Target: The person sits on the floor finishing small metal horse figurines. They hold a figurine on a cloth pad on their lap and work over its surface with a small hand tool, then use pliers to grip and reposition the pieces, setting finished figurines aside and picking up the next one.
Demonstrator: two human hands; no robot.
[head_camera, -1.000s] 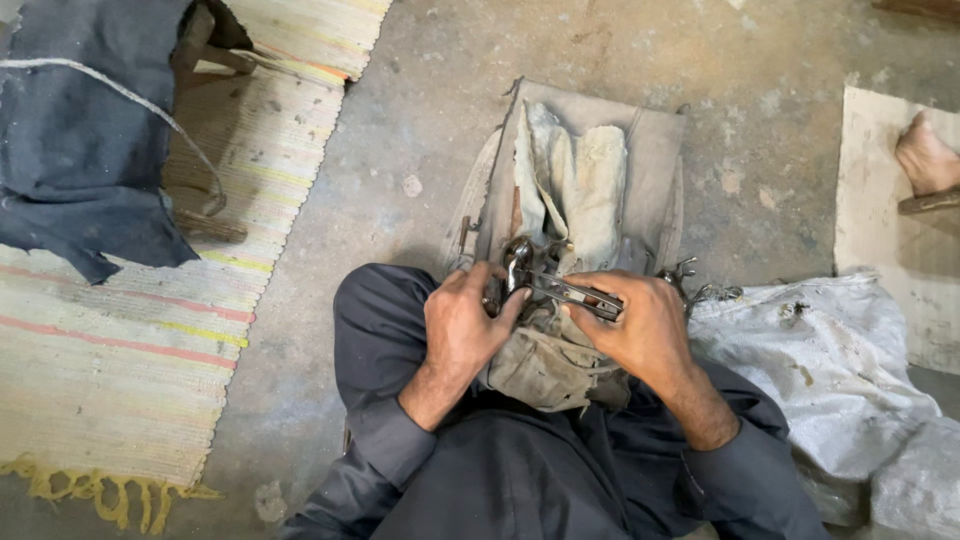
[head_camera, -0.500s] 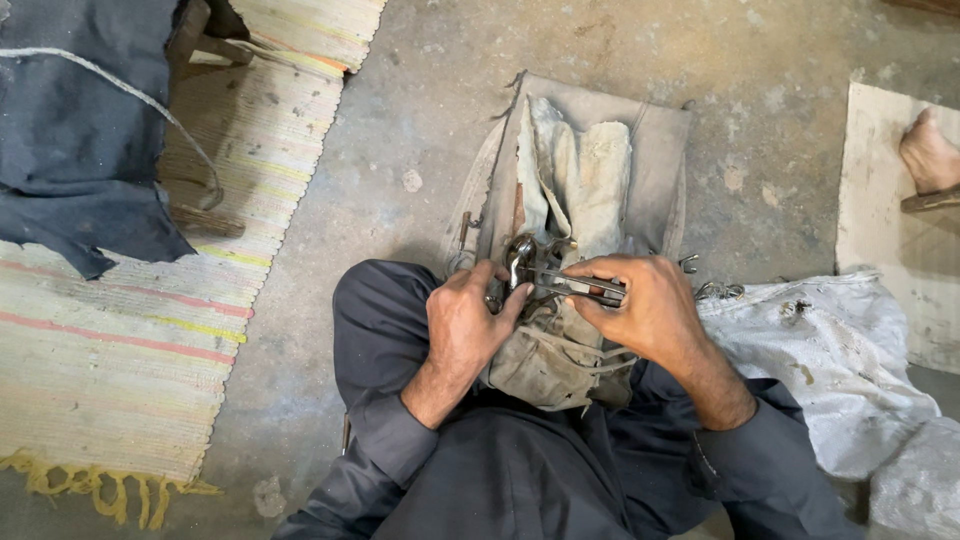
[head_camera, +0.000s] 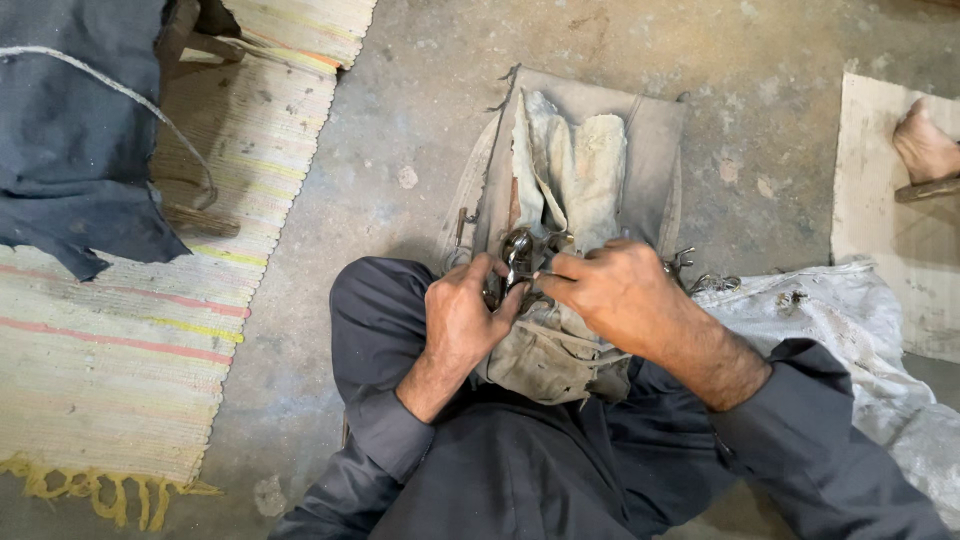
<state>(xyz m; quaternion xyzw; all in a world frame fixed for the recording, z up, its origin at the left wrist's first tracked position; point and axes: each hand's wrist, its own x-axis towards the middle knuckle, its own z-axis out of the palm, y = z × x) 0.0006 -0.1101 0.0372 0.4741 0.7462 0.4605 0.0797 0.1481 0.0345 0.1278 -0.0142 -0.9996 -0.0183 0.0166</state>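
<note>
A dark cloth (head_camera: pixel 75 140) lies at the far left, partly over a striped woven mat (head_camera: pixel 110 330) that covers the floor on that side. A pale cord (head_camera: pixel 150 110) runs across the dark cloth. Bare concrete floor (head_camera: pixel 400 120) separates the mat from the work area.

The person sits on the floor in dark clothing, with a worn canvas bag (head_camera: pixel 570 350) resting on the lap and extending forward onto the concrete. Pale rags (head_camera: pixel 575 165) lie on the upper part of the bag.

The left hand (head_camera: pixel 462 318) is clenched around a small dark metal part (head_camera: pixel 517 255). The part protrudes above the left thumb and forefinger; its lower portion is hidden inside the grip. The right hand (head_camera: pixel 622 292) is positioned just beside the left, fingers curled inward, with the fingertips (head_camera: pixel 552 268) touching the right side of the metal part. A thin metal piece shows between the right fingertips and the part; whether the right hand pinches it cannot be determined. The part thus sits between both hands, above the middle of the bag.

Small metal hooks (head_camera: pixel 690 268) lie just right of the right hand. A soiled white sack (head_camera: pixel 840 330) lies further right. A bare foot (head_camera: pixel 925 145) of another person rests on a pale board (head_camera: pixel 880 220) at the far right edge.
</note>
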